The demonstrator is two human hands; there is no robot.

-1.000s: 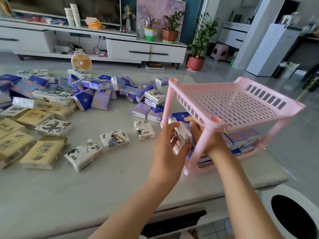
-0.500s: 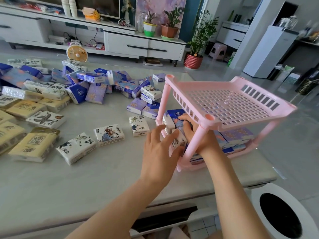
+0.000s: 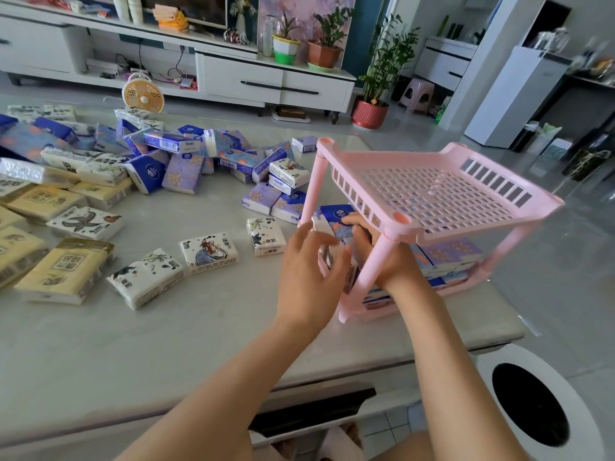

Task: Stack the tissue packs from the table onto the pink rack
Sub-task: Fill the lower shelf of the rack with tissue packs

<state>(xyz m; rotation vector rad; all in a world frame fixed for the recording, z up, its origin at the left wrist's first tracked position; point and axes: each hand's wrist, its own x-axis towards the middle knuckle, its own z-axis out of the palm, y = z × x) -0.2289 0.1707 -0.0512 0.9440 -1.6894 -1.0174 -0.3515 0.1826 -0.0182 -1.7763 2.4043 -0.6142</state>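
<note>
The pink rack (image 3: 482, 218) stands on the worktop (image 3: 199, 344) close to its right front corner, one leg near the front edge. Its lower tier holds purple and blue tissue packs (image 3: 446, 257) laid flat in layers. Both hands are at the rack's left open side. The left hand (image 3: 309, 271) is open, its fingers spread and touching a white pack (image 3: 323, 227) that stands on end at the tier's left rim. The right hand (image 3: 379, 257) reaches in between the two near posts, its thumb lying against a blue pack (image 3: 336, 216) standing just behind the white one. The front post hides the rest of its fingers, so I cannot tell whether it grips anything. Loose packs cover the left half of the worktop: a heap of purple and blue packs (image 3: 186, 164) toward the far edge, a row of white illustrated packs (image 3: 209, 252) nearer the front, and yellow packs (image 3: 63, 271) along the left edge. On the floor past the right front corner sits a white round bin (image 3: 532, 404).
</note>
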